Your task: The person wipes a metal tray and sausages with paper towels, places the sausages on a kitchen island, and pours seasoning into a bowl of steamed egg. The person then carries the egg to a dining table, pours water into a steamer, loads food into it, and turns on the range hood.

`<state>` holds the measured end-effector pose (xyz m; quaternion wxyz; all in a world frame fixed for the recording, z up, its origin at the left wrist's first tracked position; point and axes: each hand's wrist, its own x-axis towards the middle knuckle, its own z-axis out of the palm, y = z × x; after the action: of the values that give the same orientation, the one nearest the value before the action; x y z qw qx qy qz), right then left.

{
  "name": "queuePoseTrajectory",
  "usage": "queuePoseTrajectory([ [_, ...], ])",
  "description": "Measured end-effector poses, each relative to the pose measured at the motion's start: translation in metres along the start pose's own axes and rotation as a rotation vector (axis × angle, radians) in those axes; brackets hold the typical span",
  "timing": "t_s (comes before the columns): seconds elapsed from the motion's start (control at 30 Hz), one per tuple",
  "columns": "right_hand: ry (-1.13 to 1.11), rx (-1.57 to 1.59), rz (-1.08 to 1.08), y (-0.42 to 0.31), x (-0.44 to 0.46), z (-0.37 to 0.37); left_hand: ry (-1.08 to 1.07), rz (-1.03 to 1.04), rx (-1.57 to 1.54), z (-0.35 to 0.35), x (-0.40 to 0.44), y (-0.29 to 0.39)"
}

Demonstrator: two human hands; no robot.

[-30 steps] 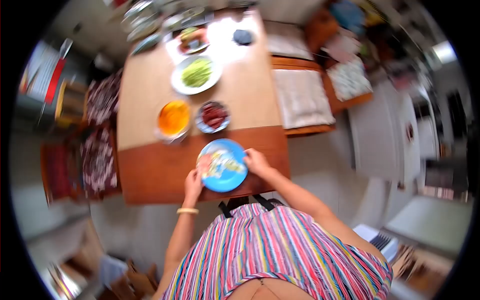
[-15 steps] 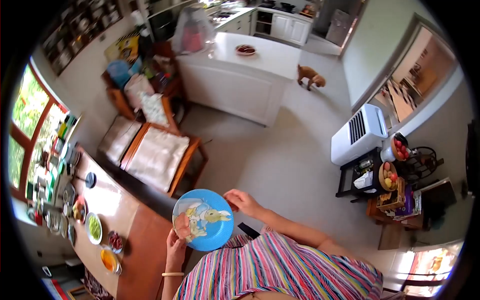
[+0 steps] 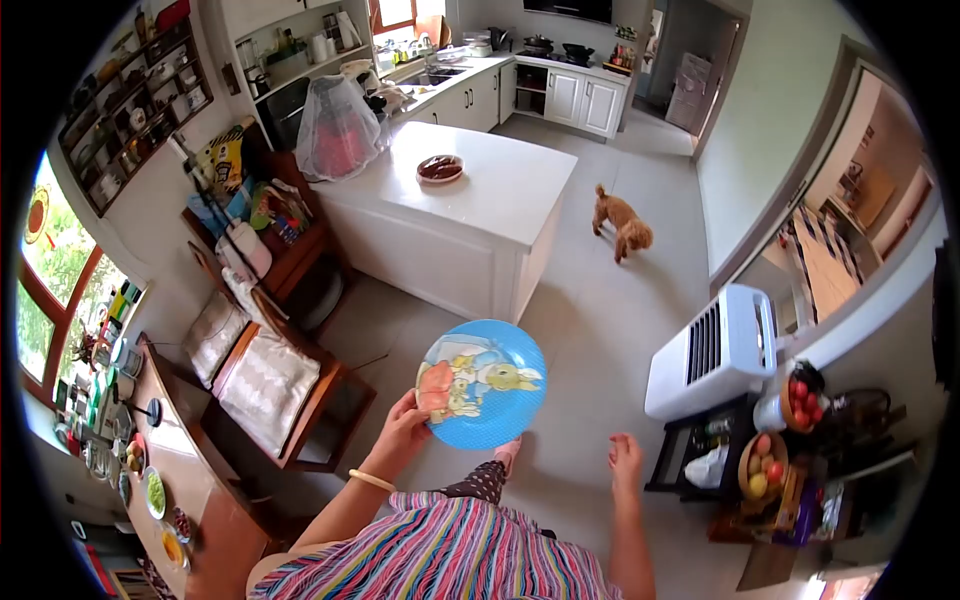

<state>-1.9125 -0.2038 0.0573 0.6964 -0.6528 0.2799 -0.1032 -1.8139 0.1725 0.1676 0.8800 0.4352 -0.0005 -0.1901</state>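
Observation:
A blue plate (image 3: 510, 415) with a rabbit picture is held out in front of my body, over the floor. My left hand (image 3: 405, 425), with a pale bangle at the wrist, grips the plate by its left rim. The printed face of the plate is turned up toward me, and nothing lies on it. Off to the right, my right hand (image 3: 625, 458) hangs apart from the plate, its fingers loosely bent and holding nothing. The nearest thing to it is the black stand on the right.
Ahead stands a white island (image 3: 500, 190) bearing a dish of dark food (image 3: 440, 169). A brown dog (image 3: 622, 224) is on the floor to its right. A cushioned wooden chair (image 3: 265, 395) and a dining table (image 3: 215, 510) are at left, a white air cooler (image 3: 712, 350) at right.
The view has moved forward toward the island, and the dining table has slipped back to the left. My right hand has come away from the plate to the right. The dog has turned slightly.

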Motion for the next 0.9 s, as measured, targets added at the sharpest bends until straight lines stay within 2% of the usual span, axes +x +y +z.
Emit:
queuePoseTrajectory([
  [0.07, 0.159, 0.087, 0.084, 0.010, 0.062, -0.026, -0.039, -0.013, -0.011, 0.021, 0.072, -0.009],
  [0.13, 0.127, 0.159, 0.159, 0.019, 0.114, -0.062, -0.058, -0.017, -0.023, 0.040, 0.144, -0.023],
  [0.2, 0.291, 0.140, 0.286, 0.025, 0.154, -0.086, -0.078, -0.016, -0.038, 0.065, 0.217, -0.025],
  [0.37, 0.493, -0.063, 0.275, 0.004, 0.269, -0.132, -0.082, -0.042, -0.067, 0.145, 0.381, -0.016],
  [0.43, 0.567, -0.071, 0.296, -0.025, 0.319, -0.134, -0.046, -0.039, -0.090, 0.175, 0.442, -0.013],
  [0.53, 0.534, 0.050, 0.269, -0.027, 0.431, -0.166, -0.002, 0.096, -0.131, 0.202, 0.542, -0.018],
  [0.6, 0.346, 0.089, 0.240, -0.049, 0.516, -0.181, 0.057, 0.195, -0.117, 0.210, 0.602, -0.022],
  [0.67, 0.397, 0.006, 0.261, -0.085, 0.614, -0.176, 0.120, 0.318, -0.097, 0.212, 0.656, -0.024],
  [0.7, 0.320, -0.064, 0.258, -0.112, 0.665, -0.174, 0.167, 0.367, -0.096, 0.218, 0.679, -0.021],
  [0.77, 0.324, -0.044, 0.179, -0.164, 0.764, -0.148, 0.299, 0.414, -0.077, 0.235, 0.717, -0.007],
  [0.9, 0.119, -0.004, 0.056, -0.269, 0.929, -0.075, 0.501, 0.518, -0.030, 0.236, 0.778, 0.007],
])
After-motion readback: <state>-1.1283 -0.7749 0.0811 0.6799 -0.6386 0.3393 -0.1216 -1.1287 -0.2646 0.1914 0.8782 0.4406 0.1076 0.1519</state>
